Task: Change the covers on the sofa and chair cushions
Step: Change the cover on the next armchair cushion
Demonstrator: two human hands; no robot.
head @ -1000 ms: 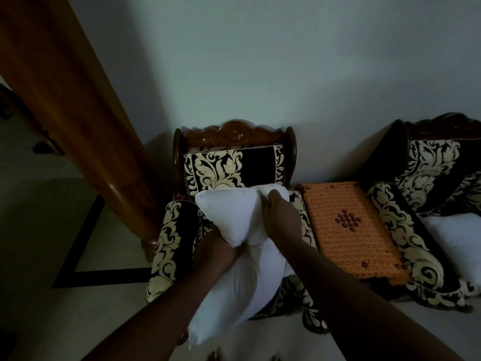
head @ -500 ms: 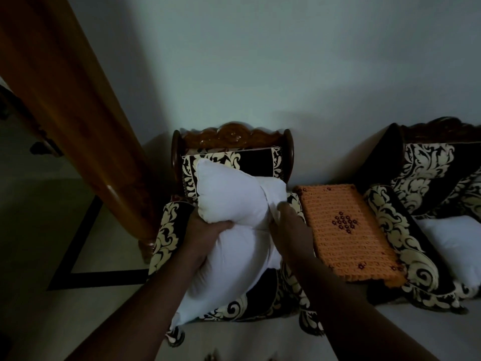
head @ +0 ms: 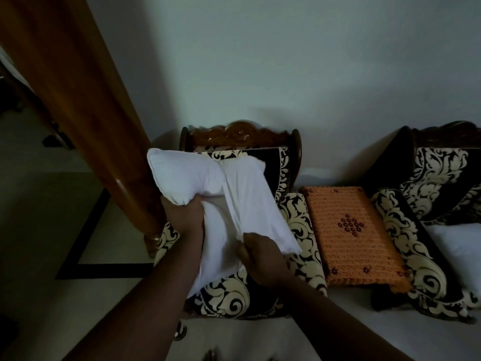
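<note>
A white cushion (head: pixel 182 175) is held up over the seat of a carved wooden chair (head: pixel 240 132) covered in black-and-cream floral fabric. My left hand (head: pixel 186 214) grips the cushion around its squeezed middle. My right hand (head: pixel 256 251) pinches a fold of white cover fabric (head: pixel 250 199) that stretches from the cushion's top down to my fingers. The lower part of the cushion hangs between my forearms.
An orange crocheted cloth (head: pixel 348 230) covers a small table right of the chair. Further right stands a sofa (head: pixel 437 173) in the same floral fabric with another white cushion (head: pixel 460 243) on its seat. A wooden door (head: pixel 78 100) leans in at the left.
The cushion has risen and swung left, its top now at the chair's backrest. My right hand has slid down and toward me, drawing the white fabric taut; my left hand now squeezes the cushion's middle.
</note>
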